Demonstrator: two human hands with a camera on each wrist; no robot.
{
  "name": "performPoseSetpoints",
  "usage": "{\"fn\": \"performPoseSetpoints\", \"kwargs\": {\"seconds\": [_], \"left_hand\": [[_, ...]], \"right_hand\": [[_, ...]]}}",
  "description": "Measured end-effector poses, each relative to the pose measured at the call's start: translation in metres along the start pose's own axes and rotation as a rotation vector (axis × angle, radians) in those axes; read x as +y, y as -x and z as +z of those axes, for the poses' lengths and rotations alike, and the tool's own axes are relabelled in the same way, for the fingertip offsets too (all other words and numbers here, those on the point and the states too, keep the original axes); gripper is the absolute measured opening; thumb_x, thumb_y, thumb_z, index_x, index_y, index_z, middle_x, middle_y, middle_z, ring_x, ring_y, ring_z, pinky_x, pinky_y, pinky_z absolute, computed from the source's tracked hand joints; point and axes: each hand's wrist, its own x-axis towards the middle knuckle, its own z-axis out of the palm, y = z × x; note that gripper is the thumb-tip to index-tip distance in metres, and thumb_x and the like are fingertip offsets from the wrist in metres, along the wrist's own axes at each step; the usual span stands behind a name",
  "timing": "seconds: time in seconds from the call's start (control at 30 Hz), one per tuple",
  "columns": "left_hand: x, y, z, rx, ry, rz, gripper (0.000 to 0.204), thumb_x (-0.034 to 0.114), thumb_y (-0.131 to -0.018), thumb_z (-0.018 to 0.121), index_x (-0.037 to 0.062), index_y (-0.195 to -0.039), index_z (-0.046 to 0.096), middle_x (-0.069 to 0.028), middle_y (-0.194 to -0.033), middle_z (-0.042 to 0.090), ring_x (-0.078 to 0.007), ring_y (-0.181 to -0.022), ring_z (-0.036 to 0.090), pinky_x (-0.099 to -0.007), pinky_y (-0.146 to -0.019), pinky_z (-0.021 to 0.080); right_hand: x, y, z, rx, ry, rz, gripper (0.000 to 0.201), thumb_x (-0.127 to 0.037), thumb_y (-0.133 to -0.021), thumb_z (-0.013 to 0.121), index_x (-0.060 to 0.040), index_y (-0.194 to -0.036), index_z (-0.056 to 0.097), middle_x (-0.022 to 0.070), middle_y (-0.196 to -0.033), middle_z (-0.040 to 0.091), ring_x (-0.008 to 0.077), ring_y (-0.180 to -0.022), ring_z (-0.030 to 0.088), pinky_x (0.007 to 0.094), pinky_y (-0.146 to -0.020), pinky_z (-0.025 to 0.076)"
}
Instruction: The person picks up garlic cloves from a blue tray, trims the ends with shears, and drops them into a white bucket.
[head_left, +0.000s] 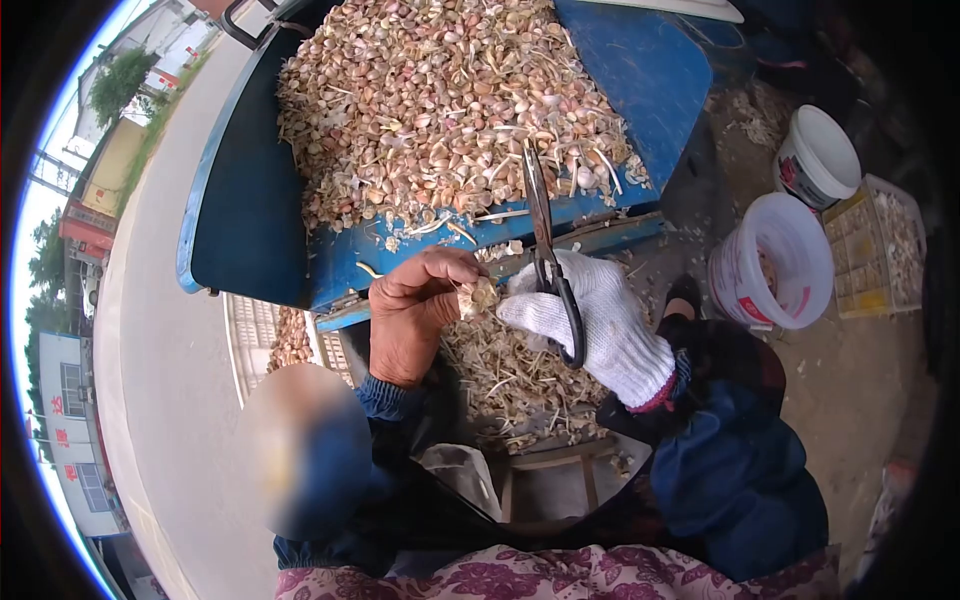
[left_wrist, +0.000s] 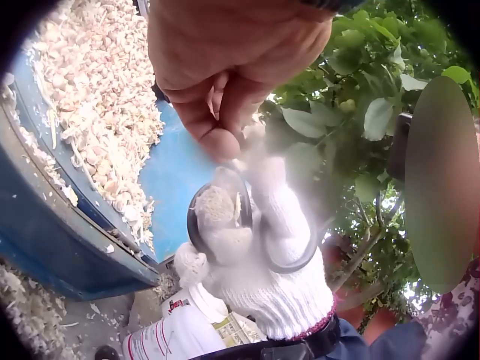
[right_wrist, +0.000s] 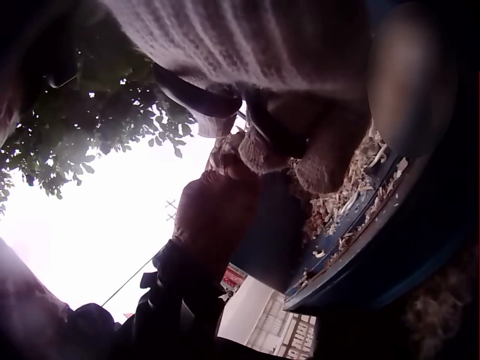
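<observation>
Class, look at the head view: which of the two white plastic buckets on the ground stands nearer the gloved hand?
The larger white plastic bucket, just right of the gloved right hand; the smaller white bucket stands farther off.

Garlic bulb (head_left: 481, 296) was largely covered by the left hand (head_left: 415, 310) fingers; its root end could not be told. The scissors (head_left: 547, 255) handle loops were partly buried in the gloved right hand (head_left: 600, 325). In the right wrist view, both hands were dark and underexposed, and the pile (head_left: 440, 100) ran off the top edge.
</observation>
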Motion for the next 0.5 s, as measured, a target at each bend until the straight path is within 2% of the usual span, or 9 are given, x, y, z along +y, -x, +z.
{"fn": "performPoseSetpoints", "kwargs": {"seconds": [0.03,0.1,0.13,0.2,0.27,0.3,0.37,0.47,0.5], "left_hand": [[-0.001,0.000,0.003,0.009,-0.078,0.056,0.015,-0.004,-0.075,0.073,-0.0014,-0.088,0.066,-0.0103,-0.099,0.063,-0.0167,-0.085,0.063,-0.0271,-0.075,0.052],[0.002,0.001,0.010,0.016,-0.140,0.043,0.016,-0.006,-0.074,0.073,-0.0013,-0.088,0.066,-0.0087,-0.098,0.063,-0.0155,-0.087,0.061,-0.0261,-0.077,0.050],[0.005,0.002,0.015,0.027,-0.206,0.031,0.016,-0.008,-0.073,0.073,-0.0013,-0.087,0.067,-0.0071,-0.097,0.063,-0.0142,-0.089,0.060,-0.0251,-0.079,0.049],[0.008,0.002,0.021,0.031,-0.259,0.035,0.019,-0.012,-0.072,0.070,-0.0012,-0.087,0.067,-0.0065,-0.097,0.062,-0.0135,-0.088,0.060,-0.0242,-0.078,0.048],[0.005,0.001,0.022,0.012,-0.474,0.109,0.023,-0.015,-0.068,0.068,-0.0017,-0.088,0.067,-0.0069,-0.097,0.062,-0.0136,-0.086,0.060,-0.0238,-0.076,0.047],[0.007,-0.001,0.023,0.013,-0.466,0.106,0.023,-0.015,-0.068,0.068,-0.0017,-0.088,0.067,-0.0069,-0.097,0.062,-0.0136,-0.086,0.060,-0.0238,-0.076,0.047],[0.012,-0.004,0.026,-0.072,-0.651,0.209,0.029,-0.016,-0.065,0.068,0.0025,-0.087,0.069,-0.0045,-0.094,0.063,-0.0097,-0.080,0.061,-0.0235,-0.066,0.049],[0.009,-0.003,0.025,-0.131,-0.539,0.191,0.033,-0.017,-0.064,0.068,0.0028,-0.090,0.071,-0.0055,-0.096,0.064,-0.0107,-0.082,0.062,-0.0237,-0.066,0.050],[0.008,-0.001,0.023,-0.135,-0.370,0.095,0.035,-0.018,-0.065,0.067,0.0019,-0.093,0.072,-0.0059,-0.099,0.064,-0.0111,-0.082,0.062,-0.0233,-0.068,0.051]], "right_hand": [[0.003,0.000,0.001,0.008,0.038,-0.082,0.022,-0.016,-0.078,0.077,0.0001,-0.086,0.065,0.0035,-0.068,0.063,0.0095,-0.058,0.061,0.0248,-0.052,0.047],[0.004,0.001,0.002,0.057,0.183,-0.230,0.025,-0.016,-0.073,0.081,-0.0028,-0.086,0.064,0.0023,-0.072,0.062,0.0105,-0.063,0.059,0.0277,-0.058,0.047],[0.005,0.001,0.003,0.059,0.186,-0.228,0.025,-0.016,-0.073,0.081,-0.0028,-0.086,0.064,0.0023,-0.072,0.062,0.0105,-0.063,0.059,0.0277,-0.058,0.047],[0.008,-0.002,0.005,0.079,0.226,-0.363,0.037,-0.031,-0.071,0.084,-0.0049,-0.089,0.065,0.0072,-0.078,0.064,0.0200,-0.068,0.061,0.0316,-0.063,0.047],[0.010,0.002,0.003,0.080,0.207,-0.365,0.042,-0.032,-0.069,0.085,-0.0042,-0.094,0.064,0.0098,-0.080,0.064,0.0220,-0.070,0.062,0.0329,-0.064,0.048],[0.011,0.002,0.002,0.087,0.234,-0.345,0.042,-0.031,-0.070,0.084,-0.0042,-0.095,0.064,0.0106,-0.081,0.064,0.0227,-0.070,0.062,0.0333,-0.065,0.048],[0.011,0.001,0.001,0.088,0.228,-0.345,0.038,-0.030,-0.073,0.081,-0.0037,-0.095,0.064,0.0129,-0.081,0.064,0.0248,-0.070,0.062,0.0343,-0.064,0.049],[0.012,0.000,-0.002,0.085,0.285,-0.378,0.034,-0.029,-0.076,0.079,-0.0034,-0.092,0.065,0.0134,-0.080,0.064,0.0264,-0.071,0.063,0.0354,-0.063,0.049],[0.011,-0.002,0.000,0.099,0.312,-0.372,0.031,-0.028,-0.077,0.078,-0.0030,-0.089,0.064,0.0145,-0.079,0.063,0.0286,-0.070,0.063,0.0367,-0.062,0.048]]}}
